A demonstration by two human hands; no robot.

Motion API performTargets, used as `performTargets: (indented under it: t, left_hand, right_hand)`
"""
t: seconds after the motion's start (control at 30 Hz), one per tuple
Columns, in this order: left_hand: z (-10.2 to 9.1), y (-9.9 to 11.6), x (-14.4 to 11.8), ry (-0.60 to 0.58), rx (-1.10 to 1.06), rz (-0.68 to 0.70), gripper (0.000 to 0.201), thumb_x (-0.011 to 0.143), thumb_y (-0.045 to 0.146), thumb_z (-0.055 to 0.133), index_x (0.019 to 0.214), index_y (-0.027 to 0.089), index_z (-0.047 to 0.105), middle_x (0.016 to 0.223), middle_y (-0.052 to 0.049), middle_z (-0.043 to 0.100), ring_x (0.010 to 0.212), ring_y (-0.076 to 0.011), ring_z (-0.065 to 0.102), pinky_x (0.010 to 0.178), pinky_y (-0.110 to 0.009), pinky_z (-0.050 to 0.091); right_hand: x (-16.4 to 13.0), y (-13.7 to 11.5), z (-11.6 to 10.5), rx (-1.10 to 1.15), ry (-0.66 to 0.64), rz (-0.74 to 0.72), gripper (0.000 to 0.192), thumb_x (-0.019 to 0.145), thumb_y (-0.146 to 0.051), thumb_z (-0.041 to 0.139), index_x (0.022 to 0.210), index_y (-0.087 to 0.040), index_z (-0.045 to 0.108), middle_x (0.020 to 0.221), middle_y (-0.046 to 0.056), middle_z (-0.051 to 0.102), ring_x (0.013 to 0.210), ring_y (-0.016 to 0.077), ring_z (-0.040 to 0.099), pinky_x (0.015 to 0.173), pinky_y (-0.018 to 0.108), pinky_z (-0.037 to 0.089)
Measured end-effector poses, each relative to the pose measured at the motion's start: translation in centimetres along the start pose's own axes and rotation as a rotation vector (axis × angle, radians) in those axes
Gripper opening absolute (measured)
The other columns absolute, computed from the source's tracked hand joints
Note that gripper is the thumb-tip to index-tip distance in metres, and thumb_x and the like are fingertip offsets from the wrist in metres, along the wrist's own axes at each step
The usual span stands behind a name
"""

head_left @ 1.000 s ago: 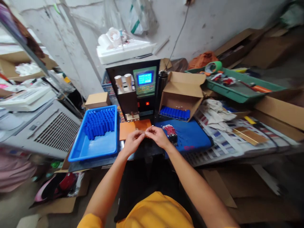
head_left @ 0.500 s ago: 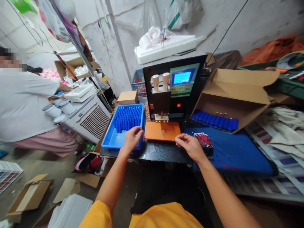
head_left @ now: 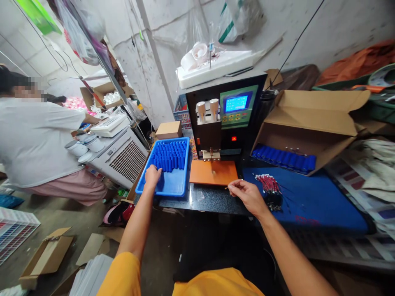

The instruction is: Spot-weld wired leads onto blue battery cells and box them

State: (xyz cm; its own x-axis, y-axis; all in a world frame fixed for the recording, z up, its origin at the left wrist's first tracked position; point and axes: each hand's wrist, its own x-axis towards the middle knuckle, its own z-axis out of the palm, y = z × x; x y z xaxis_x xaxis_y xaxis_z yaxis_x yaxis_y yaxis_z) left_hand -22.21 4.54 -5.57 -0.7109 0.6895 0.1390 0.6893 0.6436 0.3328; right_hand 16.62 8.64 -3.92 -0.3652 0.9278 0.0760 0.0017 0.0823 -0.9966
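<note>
My left hand (head_left: 152, 176) reaches into the blue tray (head_left: 173, 187), its fingers at the near end of the upright blue cells (head_left: 170, 155); whether it grips one I cannot tell. My right hand (head_left: 246, 195) rests on the black bench by the orange plate (head_left: 212, 172), pinching a thin wire piece (head_left: 228, 188). A bundle of red wired parts (head_left: 269, 186) lies just right of that hand on the blue mat (head_left: 311, 201). The spot-welding machine (head_left: 226, 115) stands behind the orange plate.
An open cardboard box (head_left: 311, 123) with several blue cells lies on its side at right. A person in a white top (head_left: 33, 139) works at left beside a grey unit (head_left: 119, 154). Flattened cardboard (head_left: 46, 257) litters the floor. A small box (head_left: 168, 130) sits behind the tray.
My hands have separated: the left has moved left from the bench middle into the blue tray, while the right stays by the orange plate. The view has turned left.
</note>
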Motion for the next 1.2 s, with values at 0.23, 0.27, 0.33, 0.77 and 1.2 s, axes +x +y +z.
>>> performTargets:
  t: [0.23,0.27,0.33,0.77,1.2]
  left_hand:
    - [-0.9,0.3,-0.5,0.022,-0.068,-0.008,0.009,0.076,0.027,0.059,0.072,0.019,0.058,0.075,-0.009,0.067,0.08,-0.0247,0.066,0.072,-0.031,0.046]
    - [-1.3,0.5,-0.9,0.04,-0.084,0.0,0.008,0.076,0.027,0.058,0.075,0.019,0.058,0.077,-0.008,0.067,0.08,-0.0236,0.065,0.073,-0.031,0.046]
    - [-1.9,1.3,-1.8,0.101,-0.182,0.032,0.01,0.076,0.026,0.056,0.082,0.018,0.057,0.077,-0.005,0.065,0.077,-0.0202,0.063,0.073,-0.03,0.046]
    - [2.6,14.5,-11.3,-0.366,-1.009,0.453,0.03,0.075,0.04,0.065,0.094,0.017,0.068,0.082,-0.003,0.071,0.072,-0.0154,0.065,0.072,-0.027,0.051]
    - [4.3,15.9,-11.4,-0.35,-1.004,0.53,0.029,0.082,0.037,0.062,0.101,0.017,0.071,0.089,-0.005,0.074,0.078,-0.0171,0.066,0.075,-0.029,0.053]
  right_hand:
    - [-0.2,0.2,0.2,0.036,-0.011,-0.001,0.046,0.066,-0.063,0.077,0.07,-0.019,0.067,0.062,0.003,0.061,0.058,0.0168,0.055,0.058,0.031,0.047]
    - [-0.2,0.2,0.1,0.046,-0.012,-0.001,0.045,0.066,-0.062,0.077,0.07,-0.019,0.066,0.062,0.003,0.061,0.058,0.0166,0.055,0.058,0.03,0.047]
    - [-0.3,0.3,-0.1,0.069,-0.005,0.001,0.045,0.066,-0.061,0.078,0.07,-0.018,0.066,0.061,0.002,0.06,0.057,0.0159,0.054,0.057,0.03,0.046]
    - [1.3,-0.6,0.1,0.196,0.215,-0.037,0.035,0.067,-0.051,0.076,0.073,-0.019,0.064,0.067,0.0,0.06,0.062,0.0137,0.053,0.06,0.027,0.046]
    - [6.4,0.9,4.5,0.32,0.261,-0.005,0.023,0.066,-0.04,0.071,0.068,-0.019,0.062,0.068,0.002,0.064,0.068,0.0177,0.06,0.07,0.031,0.049]
